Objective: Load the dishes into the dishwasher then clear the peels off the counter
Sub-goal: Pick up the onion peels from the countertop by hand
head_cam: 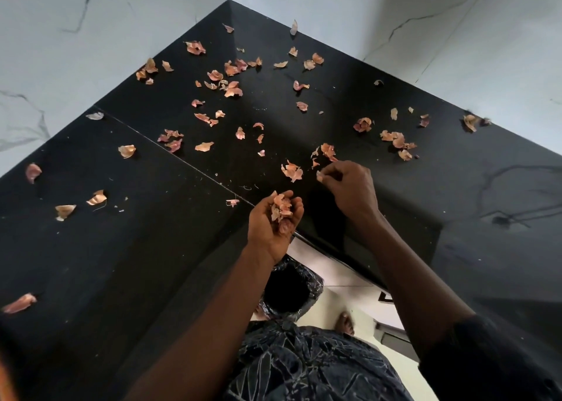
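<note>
The peels (292, 171) lie scattered across the counter (121, 248), mostly beyond the bin (314, 282). Just above the bin the left hand (273, 227) cups a small heap. The right hand (349, 188), slightly farther, pinches one scrap. Better to sweep nearby clusters together and empty the heap before it spills. The bin's inside is dark, and no dishwasher shows.

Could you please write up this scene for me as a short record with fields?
surface: black counter, in a corner between pale veined walls
left hand: cupped, holds handful of peels
right hand: pinches single peel
loose peels: many, scattered across counter
bin: black-lined, on floor below counter edge
task stage: peel clearing under way; no dishes visible
</note>
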Demonstrator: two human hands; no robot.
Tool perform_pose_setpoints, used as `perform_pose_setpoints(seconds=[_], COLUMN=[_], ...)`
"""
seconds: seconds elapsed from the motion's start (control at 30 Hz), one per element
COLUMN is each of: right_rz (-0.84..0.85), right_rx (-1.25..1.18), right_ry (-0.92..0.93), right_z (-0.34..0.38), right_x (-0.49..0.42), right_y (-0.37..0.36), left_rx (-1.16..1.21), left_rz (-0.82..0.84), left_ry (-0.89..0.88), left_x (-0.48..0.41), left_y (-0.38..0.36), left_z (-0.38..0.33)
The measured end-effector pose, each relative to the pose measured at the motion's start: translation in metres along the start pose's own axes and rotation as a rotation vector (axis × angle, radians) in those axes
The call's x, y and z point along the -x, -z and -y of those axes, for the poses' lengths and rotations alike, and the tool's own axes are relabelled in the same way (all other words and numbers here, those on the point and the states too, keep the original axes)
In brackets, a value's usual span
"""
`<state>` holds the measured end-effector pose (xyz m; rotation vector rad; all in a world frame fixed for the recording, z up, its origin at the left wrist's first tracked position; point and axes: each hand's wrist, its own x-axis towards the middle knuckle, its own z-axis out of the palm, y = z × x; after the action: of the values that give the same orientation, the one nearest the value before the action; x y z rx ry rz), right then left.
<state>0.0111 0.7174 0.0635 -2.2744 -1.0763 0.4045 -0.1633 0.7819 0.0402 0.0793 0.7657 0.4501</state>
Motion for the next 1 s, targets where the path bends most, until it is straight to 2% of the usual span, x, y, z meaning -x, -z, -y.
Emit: perform_pose_setpoints(seconds=[0.17,0.3,0.37,0.5,0.6,0.67,0.8,0.9,1.0], right_rz=[0.099,0.211,0.193,0.029,-0.012,0.044,0.236,0.155,0.060], right_rx=[-0.149,-0.070,-0.085,-0.133,-0.046,0.106,0.349,0.397,0.369], right_ry=[0.154,0.178,0.172,0.106,-0.032,-0.069,0.039,0.103,0.075], right_z=[0.045,0.049,0.048,0.037,0.008,-0.009,-0.017,-0.023,-0.029], right_x=[0.031,0.039,0.036,0.005,-0.036,-0.057,-0.071,-0.068,-0.063], right_y=[0.001,-0.007,-0.003,0.012,0.014,0.009,-0.005,-0.010,-0.010], left_rx=[0.006,-0.023,-0.001,0.066,0.061,0.052,0.034,0.022,0.015], left_rz=[0.045,0.061,0.061,0.061,0.043,0.036,0.028,0.017,0.003], left_ry=[0.001,-0.009,-0.008,0.035,0.030,0.030,0.026,0.013,0.003], left_x=[-0.004,-0.002,-0.002,-0.001,0.001,0.004,0.007,0.009,0.008], left_y=[-0.005,-0.007,-0.008,-0.005,0.000,0.002,0.007,0.010,0.012], left_z=[0.002,0.002,0.001,-0.001,-0.001,-0.001,-0.002,-0.004,-0.007])
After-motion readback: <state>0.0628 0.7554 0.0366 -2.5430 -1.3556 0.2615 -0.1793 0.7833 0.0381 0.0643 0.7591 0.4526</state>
